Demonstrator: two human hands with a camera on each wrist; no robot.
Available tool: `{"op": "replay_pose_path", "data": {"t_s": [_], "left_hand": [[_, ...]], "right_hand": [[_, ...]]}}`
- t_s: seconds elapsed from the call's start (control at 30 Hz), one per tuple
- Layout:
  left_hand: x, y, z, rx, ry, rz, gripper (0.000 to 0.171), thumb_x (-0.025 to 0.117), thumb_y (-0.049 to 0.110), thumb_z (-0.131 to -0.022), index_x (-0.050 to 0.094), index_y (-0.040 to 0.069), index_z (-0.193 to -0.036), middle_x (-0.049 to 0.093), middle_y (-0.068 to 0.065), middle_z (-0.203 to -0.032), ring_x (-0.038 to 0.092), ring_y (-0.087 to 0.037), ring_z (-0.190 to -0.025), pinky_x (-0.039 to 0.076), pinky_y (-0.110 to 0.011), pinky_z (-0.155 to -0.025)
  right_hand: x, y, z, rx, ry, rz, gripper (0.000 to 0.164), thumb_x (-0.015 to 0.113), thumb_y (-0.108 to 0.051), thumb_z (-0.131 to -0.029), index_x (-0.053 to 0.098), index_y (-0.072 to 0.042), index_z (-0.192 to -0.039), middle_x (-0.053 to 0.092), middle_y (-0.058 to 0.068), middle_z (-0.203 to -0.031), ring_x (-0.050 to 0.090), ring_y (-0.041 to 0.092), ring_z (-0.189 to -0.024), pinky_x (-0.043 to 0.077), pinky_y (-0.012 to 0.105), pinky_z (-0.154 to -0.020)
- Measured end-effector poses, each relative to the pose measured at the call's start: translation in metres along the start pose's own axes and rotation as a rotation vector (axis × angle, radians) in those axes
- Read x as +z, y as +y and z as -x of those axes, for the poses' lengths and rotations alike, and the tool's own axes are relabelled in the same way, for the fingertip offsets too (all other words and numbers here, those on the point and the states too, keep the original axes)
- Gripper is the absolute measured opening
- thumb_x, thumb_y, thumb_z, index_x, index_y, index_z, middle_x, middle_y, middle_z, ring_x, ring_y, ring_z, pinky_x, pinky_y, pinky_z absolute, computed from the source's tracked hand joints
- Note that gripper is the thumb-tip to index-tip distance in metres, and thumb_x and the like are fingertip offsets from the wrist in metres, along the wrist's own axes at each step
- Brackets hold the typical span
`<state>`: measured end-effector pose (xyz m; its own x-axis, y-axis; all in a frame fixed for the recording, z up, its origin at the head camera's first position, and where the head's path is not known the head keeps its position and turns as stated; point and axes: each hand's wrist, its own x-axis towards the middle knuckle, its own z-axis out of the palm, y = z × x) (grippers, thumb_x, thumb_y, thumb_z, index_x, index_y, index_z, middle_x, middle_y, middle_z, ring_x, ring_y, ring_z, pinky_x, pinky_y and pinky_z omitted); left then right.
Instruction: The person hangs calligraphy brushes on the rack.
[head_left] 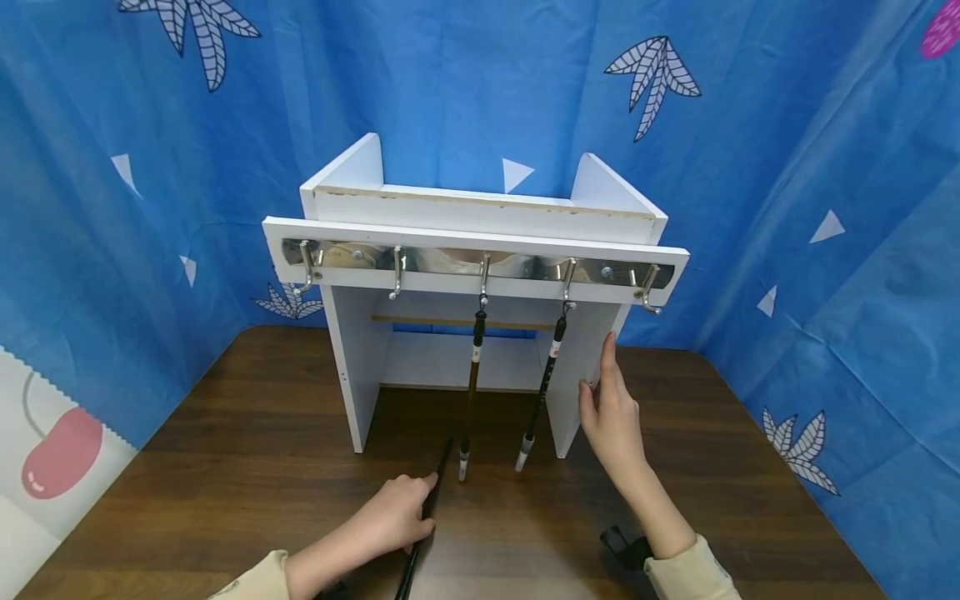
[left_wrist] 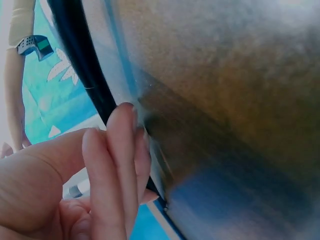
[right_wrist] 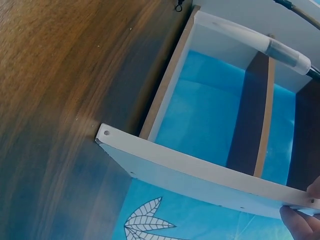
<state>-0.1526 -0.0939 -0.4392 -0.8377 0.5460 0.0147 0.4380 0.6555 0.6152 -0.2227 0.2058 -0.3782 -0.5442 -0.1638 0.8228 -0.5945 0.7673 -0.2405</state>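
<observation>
A small white shelf unit (head_left: pixel 348 367) stands on the table, a hook rail across its front. Two calligraphy brushes hang from the rail's hooks: a brown-handled brush (head_left: pixel 474 367) at the middle and a black-handled brush (head_left: pixel 550 367) to its right, both tips in clear caps. My left hand (head_left: pixel 393 510) pinches a long black stick (left_wrist: pixel 85 60), slanting in front of the unit; its kind is not clear. My right hand (head_left: pixel 617 421) holds the front edge of the right side panel (right_wrist: pixel 210 180), thumb at the inner side and fingers (right_wrist: pixel 295 222) along the outer face.
The white rail (head_left: pixel 442 287) carries several metal hooks; the left hook (head_left: pixel 306 265) and the far right hook (head_left: pixel 649 287) hold nothing. Brown wooden table (head_left: pixel 225 433) lies around the unit. A blue patterned curtain (head_left: pixel 465 83) hangs behind and at the sides.
</observation>
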Motion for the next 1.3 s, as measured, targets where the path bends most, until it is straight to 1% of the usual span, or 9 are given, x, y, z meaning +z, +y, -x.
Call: {"op": "replay_pose_path", "data": {"t_s": [0.2, 0.27, 0.33, 0.47, 0.67, 0.8, 0.93, 1.13, 1.3], "left_hand": [[-0.002, -0.009, 0.001, -0.003, -0.014, 0.117, 0.055, 0.068, 0.0, -0.08, 0.042, -0.023, -0.123, 0.047, 0.013, -0.04, 0.049, -0.003, -0.033, 0.041, -0.017, -0.033], [-0.002, -0.011, 0.001, -0.005, -0.015, 0.15, 0.056, 0.068, 0.0, -0.081, 0.041, -0.024, -0.124, 0.048, 0.012, -0.041, 0.05, -0.004, -0.034, 0.041, -0.017, -0.034], [-0.002, -0.012, 0.002, -0.009, -0.017, 0.181, 0.057, 0.068, 0.0, -0.081, 0.04, -0.023, -0.125, 0.048, 0.012, -0.042, 0.052, -0.006, -0.035, 0.042, -0.018, -0.034], [-0.003, -0.013, 0.003, -0.01, -0.025, 0.23, 0.057, 0.067, 0.001, -0.082, 0.039, -0.023, -0.126, 0.052, 0.01, -0.046, 0.053, -0.006, -0.037, 0.044, -0.019, -0.036], [-0.005, -0.015, 0.007, -0.016, -0.026, 0.279, 0.058, 0.068, 0.003, -0.083, 0.039, -0.023, -0.126, 0.055, 0.006, -0.051, 0.054, -0.007, -0.038, 0.045, -0.02, -0.037], [-0.006, -0.015, 0.009, -0.02, -0.028, 0.314, 0.059, 0.069, 0.004, -0.083, 0.038, -0.023, -0.127, 0.055, 0.005, -0.053, 0.054, -0.008, -0.039, 0.046, -0.021, -0.038], [-0.008, -0.014, 0.011, -0.025, -0.02, 0.346, 0.06, 0.067, 0.004, -0.084, 0.037, -0.022, -0.128, 0.056, 0.004, -0.052, 0.055, -0.009, -0.04, 0.048, -0.022, -0.039], [-0.017, -0.011, 0.017, -0.007, 0.016, 0.36, 0.059, 0.065, 0.003, -0.086, 0.035, -0.021, -0.131, 0.057, 0.005, -0.055, 0.055, -0.012, -0.041, 0.051, -0.023, -0.042], [-0.026, -0.006, 0.021, 0.011, 0.041, 0.374, 0.06, 0.064, 0.003, -0.087, 0.034, -0.019, -0.133, 0.059, 0.006, -0.059, 0.057, -0.012, -0.044, 0.052, -0.023, -0.045]], "right_hand": [[0.0, 0.0, 0.0, 0.002, -0.001, 0.001, 0.099, 0.062, 0.019, -0.078, 0.003, -0.013, -0.151, 0.049, 0.026, -0.12, 0.039, 0.014, -0.051, 0.04, 0.029, -0.039], [0.0, 0.0, 0.001, 0.002, -0.001, 0.0, 0.099, 0.062, 0.019, -0.078, 0.003, -0.013, -0.151, 0.048, 0.026, -0.121, 0.038, 0.014, -0.05, 0.04, 0.029, -0.039], [0.0, 0.001, 0.001, 0.001, -0.002, -0.002, 0.099, 0.062, 0.019, -0.078, 0.003, -0.013, -0.151, 0.047, 0.027, -0.125, 0.038, 0.014, -0.05, 0.04, 0.029, -0.04], [-0.001, 0.003, 0.001, -0.001, -0.007, -0.006, 0.099, 0.063, 0.019, -0.077, 0.005, -0.012, -0.151, 0.048, 0.026, -0.122, 0.038, 0.013, -0.05, 0.04, 0.029, -0.04], [-0.002, 0.005, 0.001, -0.02, -0.009, -0.024, 0.099, 0.064, 0.019, -0.076, 0.007, -0.011, -0.151, 0.052, 0.022, -0.108, 0.037, 0.012, -0.052, 0.038, 0.028, -0.04], [-0.002, 0.006, 0.001, -0.024, -0.009, -0.034, 0.099, 0.064, 0.019, -0.076, 0.007, -0.011, -0.151, 0.052, 0.018, -0.099, 0.038, 0.012, -0.053, 0.038, 0.027, -0.04], [-0.003, 0.005, 0.0, -0.023, -0.012, -0.036, 0.099, 0.064, 0.019, -0.076, 0.007, -0.011, -0.151, 0.051, 0.017, -0.097, 0.039, 0.012, -0.054, 0.038, 0.027, -0.041], [-0.003, 0.005, 0.0, -0.019, -0.016, -0.035, 0.099, 0.065, 0.019, -0.076, 0.007, -0.011, -0.151, 0.052, 0.019, -0.101, 0.04, 0.013, -0.055, 0.04, 0.028, -0.042], [-0.004, 0.005, -0.001, -0.028, -0.014, -0.043, 0.1, 0.066, 0.019, -0.075, 0.008, -0.01, -0.151, 0.051, 0.017, -0.096, 0.041, 0.013, -0.057, 0.042, 0.029, -0.044]]}}
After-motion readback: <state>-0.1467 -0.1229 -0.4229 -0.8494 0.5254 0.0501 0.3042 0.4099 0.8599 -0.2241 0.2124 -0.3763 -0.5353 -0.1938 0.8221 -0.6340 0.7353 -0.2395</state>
